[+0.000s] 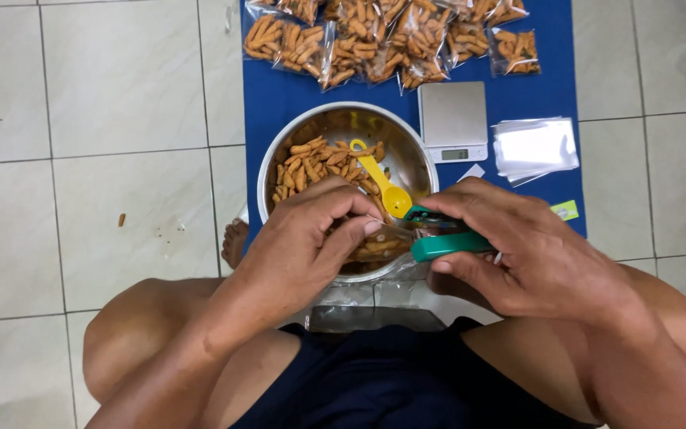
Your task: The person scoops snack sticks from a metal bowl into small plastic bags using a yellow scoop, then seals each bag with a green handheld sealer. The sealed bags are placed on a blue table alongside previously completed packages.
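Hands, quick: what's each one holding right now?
Left hand: closed, pinching the top of a small clear snack bag.
Right hand: closed around a green stapler at the bag's edge.

The scene was evenly and brightly lit by soft, diffuse light with no single visible source, so the pale floor tiles (121,79) showed only faint shadows beside the person's knees. Glare fell on the inner wall of the steel bowl (406,151), on the stack of empty clear bags (535,147) and on the filled snack bags (383,36), washing out some detail there. Focus was sharp across the middle, while the left hand (311,238) and right hand (526,246) looked slightly soft, and tile lines bent a little toward the frame's edges.
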